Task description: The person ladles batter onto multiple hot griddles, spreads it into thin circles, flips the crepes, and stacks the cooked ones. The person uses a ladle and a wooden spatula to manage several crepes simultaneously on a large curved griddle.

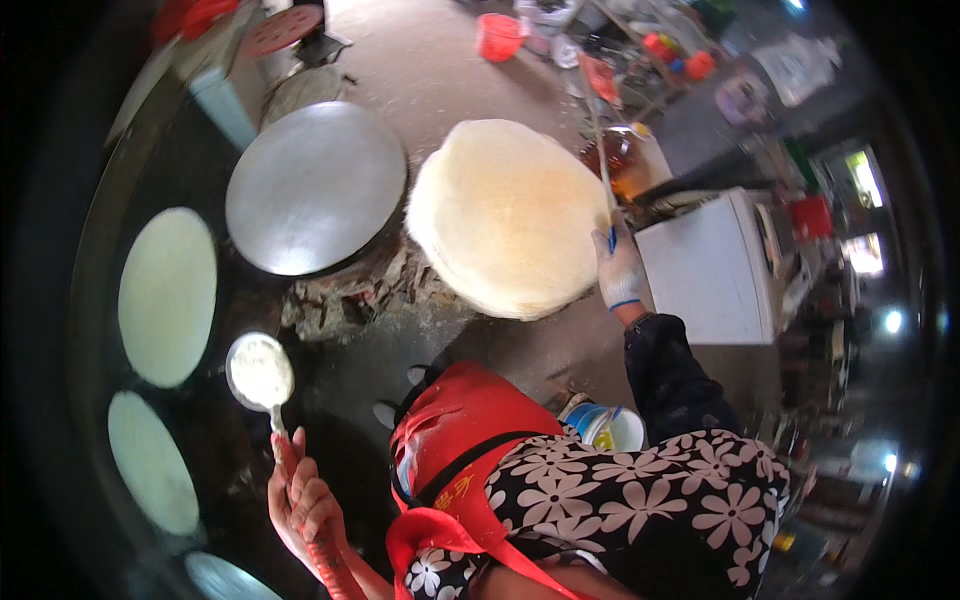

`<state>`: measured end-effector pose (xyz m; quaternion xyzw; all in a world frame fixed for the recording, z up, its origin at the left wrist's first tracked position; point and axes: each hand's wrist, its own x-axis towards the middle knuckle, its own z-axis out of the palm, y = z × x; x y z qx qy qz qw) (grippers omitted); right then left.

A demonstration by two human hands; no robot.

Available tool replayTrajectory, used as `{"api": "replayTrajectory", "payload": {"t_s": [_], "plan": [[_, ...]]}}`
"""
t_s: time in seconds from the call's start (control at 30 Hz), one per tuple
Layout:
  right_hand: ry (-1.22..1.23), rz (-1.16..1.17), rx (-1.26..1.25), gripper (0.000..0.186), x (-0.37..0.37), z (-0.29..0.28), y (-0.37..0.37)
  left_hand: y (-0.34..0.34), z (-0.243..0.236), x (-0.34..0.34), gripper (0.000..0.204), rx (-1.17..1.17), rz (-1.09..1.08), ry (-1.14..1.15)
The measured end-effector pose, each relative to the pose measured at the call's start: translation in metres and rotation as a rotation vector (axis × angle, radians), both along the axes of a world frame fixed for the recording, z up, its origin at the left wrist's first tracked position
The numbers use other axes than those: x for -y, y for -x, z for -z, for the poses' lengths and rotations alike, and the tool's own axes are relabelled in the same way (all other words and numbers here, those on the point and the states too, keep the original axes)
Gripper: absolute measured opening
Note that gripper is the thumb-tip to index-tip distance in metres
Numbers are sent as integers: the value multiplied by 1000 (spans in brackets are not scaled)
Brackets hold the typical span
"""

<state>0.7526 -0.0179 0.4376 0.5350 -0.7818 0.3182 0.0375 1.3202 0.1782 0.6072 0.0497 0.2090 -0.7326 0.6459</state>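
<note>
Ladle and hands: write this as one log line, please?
left hand: holds ladle, white stuff inside | right hand: gloved, holds stick | flatbread: near right hand

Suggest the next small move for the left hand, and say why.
Probably bring the ladle in the left hand over the grey griddle: the ladle holds pale, batter-like stuff, that griddle's surface looks bare, and pale rounds already lie at the far left.

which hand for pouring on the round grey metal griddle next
Probably the left hand: it holds the red-handled metal ladle, apparently containing white batter, nearer the griddle. The white-gloved right hand grips a thin pale stick.
</note>
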Motion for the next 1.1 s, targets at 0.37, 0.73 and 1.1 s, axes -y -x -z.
{"api": "replayTrajectory", "payload": {"t_s": [0.37,0.73,1.1], "plan": [[-242,-328,-187,57,148,70,-104,-16,84,-39,58,-102,-275,9],[-506,-1303,-40,64,197,239,-408,2,225,-37,52,-160,-852,-192],[-828,-2736,61,59,120,409,-613,114,408,88,44,124,-1688,-436]]}}
